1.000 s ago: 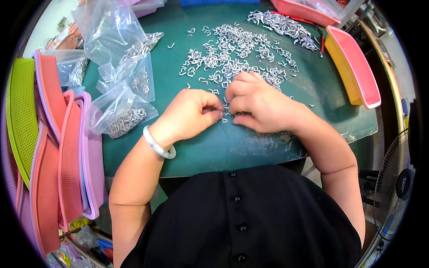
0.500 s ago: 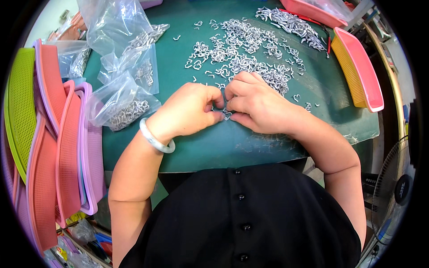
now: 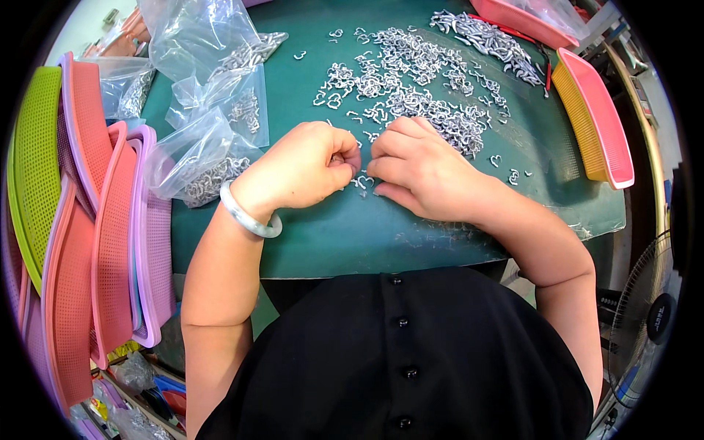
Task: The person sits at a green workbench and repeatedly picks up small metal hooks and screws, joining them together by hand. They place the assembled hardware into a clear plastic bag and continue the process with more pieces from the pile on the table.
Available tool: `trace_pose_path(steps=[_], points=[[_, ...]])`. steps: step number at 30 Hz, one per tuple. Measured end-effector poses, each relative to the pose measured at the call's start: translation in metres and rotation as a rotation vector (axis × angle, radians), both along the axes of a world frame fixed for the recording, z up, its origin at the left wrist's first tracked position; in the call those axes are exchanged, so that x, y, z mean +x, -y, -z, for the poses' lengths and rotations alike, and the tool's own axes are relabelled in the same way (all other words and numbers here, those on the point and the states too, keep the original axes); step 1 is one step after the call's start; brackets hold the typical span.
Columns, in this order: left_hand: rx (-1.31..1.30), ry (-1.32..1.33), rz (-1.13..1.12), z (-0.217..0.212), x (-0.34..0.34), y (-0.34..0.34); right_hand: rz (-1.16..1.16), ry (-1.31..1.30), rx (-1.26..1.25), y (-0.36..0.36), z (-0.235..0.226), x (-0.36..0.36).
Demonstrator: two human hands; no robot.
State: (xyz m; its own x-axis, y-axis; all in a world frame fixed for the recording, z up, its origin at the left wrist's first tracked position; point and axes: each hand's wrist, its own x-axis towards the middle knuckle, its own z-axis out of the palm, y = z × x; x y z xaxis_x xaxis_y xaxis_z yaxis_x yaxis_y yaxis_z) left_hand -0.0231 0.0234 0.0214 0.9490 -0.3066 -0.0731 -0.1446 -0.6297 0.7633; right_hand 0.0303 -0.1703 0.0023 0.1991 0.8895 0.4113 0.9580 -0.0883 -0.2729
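- Barely shifted since half a second ago: both hands still pinched together over the same spot, scene slid slightly lower in view.
- Small silver heart-shaped clips [image 3: 361, 180] lying on the green table [image 3: 330, 235], between the two sets of fingertips.
- Left hand [image 3: 304, 167]: grip narrow, fingers curled onto one clip; pale bangle [image 3: 248, 214] at the wrist.
- Right hand [image 3: 422, 170]: grip narrow, fingertips pressed at the same clips.
- Beyond: loose clip pile [image 3: 411, 88]; clear bags [image 3: 209, 158] of clips to the left.
- Outermost: stacked plastic baskets [image 3: 110, 242] left, pink tray [image 3: 598, 117] right.
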Motion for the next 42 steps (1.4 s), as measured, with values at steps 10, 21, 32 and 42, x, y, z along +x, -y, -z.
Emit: trace_pose_path(steps=[10, 21, 32, 42], points=[[0.034, 0.016, -0.057, 0.002, 0.002, -0.004, -0.037, 0.037, -0.024, -0.002, 0.002, 0.001], [-0.375, -0.206, -0.286, 0.002, 0.012, -0.014, -0.004, 0.036, -0.044, -0.007, 0.002, 0.000], [-0.876, -0.557, -0.091, 0.005, 0.010, -0.006, 0.056, -0.173, 0.309, -0.011, -0.005, 0.011], [-1.056, -0.342, -0.325, 0.008, 0.017, -0.021, 0.014, -0.035, 0.043, -0.017, 0.003, 0.002]])
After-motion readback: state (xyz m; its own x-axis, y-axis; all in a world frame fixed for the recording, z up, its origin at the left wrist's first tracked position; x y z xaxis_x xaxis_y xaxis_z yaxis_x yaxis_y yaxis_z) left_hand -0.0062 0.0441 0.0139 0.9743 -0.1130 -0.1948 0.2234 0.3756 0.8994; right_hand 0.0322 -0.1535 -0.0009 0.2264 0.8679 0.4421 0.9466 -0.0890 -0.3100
